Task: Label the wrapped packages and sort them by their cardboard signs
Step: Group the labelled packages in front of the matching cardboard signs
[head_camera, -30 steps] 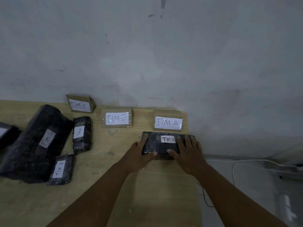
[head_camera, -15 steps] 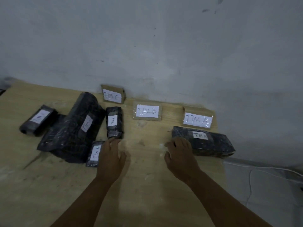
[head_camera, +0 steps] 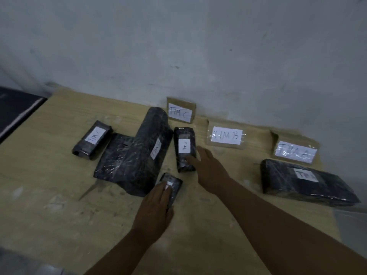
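Three cardboard signs lean at the wall: TIM C (head_camera: pixel 180 113), TIM B (head_camera: pixel 226 135) and TIM A (head_camera: pixel 296 152). A long black wrapped package (head_camera: pixel 321 187) labelled TIM A lies in front of the TIM A sign. My left hand (head_camera: pixel 156 207) rests on a small flat black package (head_camera: pixel 173 184) with a white label, fingers over its near end. My right hand (head_camera: pixel 208 167) reaches with straight fingers to the lower right side of a black package labelled TIM A (head_camera: pixel 184 148). A big black package (head_camera: pixel 139 155) and a TIM C package (head_camera: pixel 92 140) lie further left.
The wooden table (head_camera: pixel 49 185) ends at the right beside the long package. A grey wall (head_camera: pixel 178 46) runs along the back. A dark object (head_camera: pixel 15 114) sits off the table's left edge.
Both hands left the long TIM A package and moved left. My left hand came down on the small flat package; my right hand reached the upright TIM A package. The view swung left.
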A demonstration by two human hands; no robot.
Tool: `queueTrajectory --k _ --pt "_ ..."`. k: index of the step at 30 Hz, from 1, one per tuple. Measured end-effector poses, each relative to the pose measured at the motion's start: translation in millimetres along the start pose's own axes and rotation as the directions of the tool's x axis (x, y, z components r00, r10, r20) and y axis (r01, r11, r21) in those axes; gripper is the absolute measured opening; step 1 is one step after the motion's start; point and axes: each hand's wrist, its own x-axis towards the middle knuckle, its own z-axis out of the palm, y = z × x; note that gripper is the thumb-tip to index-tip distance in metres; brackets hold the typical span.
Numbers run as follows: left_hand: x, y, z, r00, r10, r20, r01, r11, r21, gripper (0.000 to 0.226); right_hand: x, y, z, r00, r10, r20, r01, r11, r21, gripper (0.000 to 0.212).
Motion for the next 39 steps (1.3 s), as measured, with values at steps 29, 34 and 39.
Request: queueTrajectory --k 29,34,39 --pt "-63 39 15 0.886 0.457 0.078 -0.422 0.865 -0.272 0.042 -81 12 25 0.968 0.087 0.234 -0.124 0.981 0.151 0.06" --pt "-64 109 28 0.856 0.516 0.042 -0.492 0.837 -0.241 0.041 -143 51 33 0.961 0.141 0.238 -0.19 0.961 0.2 0.064" --pt "-63 186 51 0.812 0.583 0.038 -0.552 0.787 -0.274 0.044 -206 106 34 0.938 0.237 0.252 -0.301 0.918 0.259 0.078"
